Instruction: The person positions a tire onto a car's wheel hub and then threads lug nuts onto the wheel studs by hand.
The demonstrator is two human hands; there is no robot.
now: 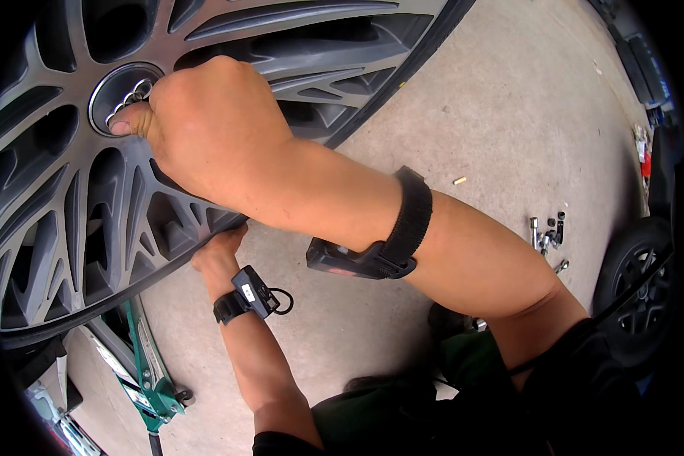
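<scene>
A large grey multi-spoke wheel (70, 87) with a thin black tyre (91, 310) fills the upper left. My right hand (213, 137) is closed against its hub, the thumb pressed on the round dark centre cap (114, 93), which has shiny ring-like trim. The other fingertips are hidden behind the hand. Lower down, my left hand (219, 249) touches the tyre's bottom edge from below, and the tyre hides most of its fingers. Strapped to my right forearm is a black device (349, 260); another (252, 292) sits on my left wrist.
A green floor jack (156, 395) stands below the wheel on the left. Several sockets and metal tools (551, 235) lie on the concrete floor to the right. Beyond them is another wheel (638, 292). A small cigarette-butt-like stub (460, 181) lies on the floor.
</scene>
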